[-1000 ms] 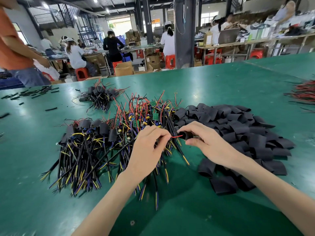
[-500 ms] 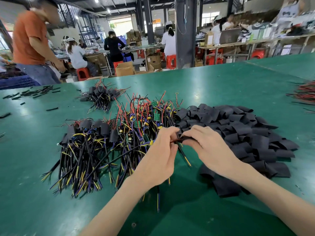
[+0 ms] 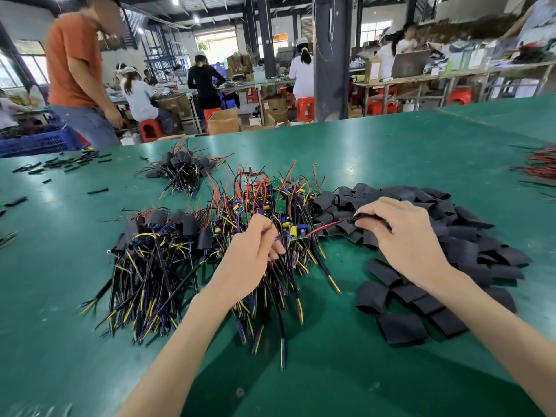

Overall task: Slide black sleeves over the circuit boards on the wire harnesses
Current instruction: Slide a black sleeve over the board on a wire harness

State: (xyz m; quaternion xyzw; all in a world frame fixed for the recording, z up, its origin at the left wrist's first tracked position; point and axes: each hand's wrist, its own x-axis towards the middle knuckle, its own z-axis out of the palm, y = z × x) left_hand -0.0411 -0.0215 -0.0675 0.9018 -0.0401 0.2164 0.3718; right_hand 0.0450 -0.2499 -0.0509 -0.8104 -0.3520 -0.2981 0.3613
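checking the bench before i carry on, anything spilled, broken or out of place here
Nothing looks broken. Only the far left of the green table is untidy: short black tube pieces lie strewn there, apart from the big pile of black sleeves on the right. One piece lies on its own.

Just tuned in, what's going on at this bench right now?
A person is sleeving wire harnesses on a green table. The right hand pinches a black sleeve above the loose sleeve pile, and a red wire runs into it from a circuit board not yet covered. The left hand grips wires in the heap of bare harnesses. Finished, sleeved harnesses lie further left.
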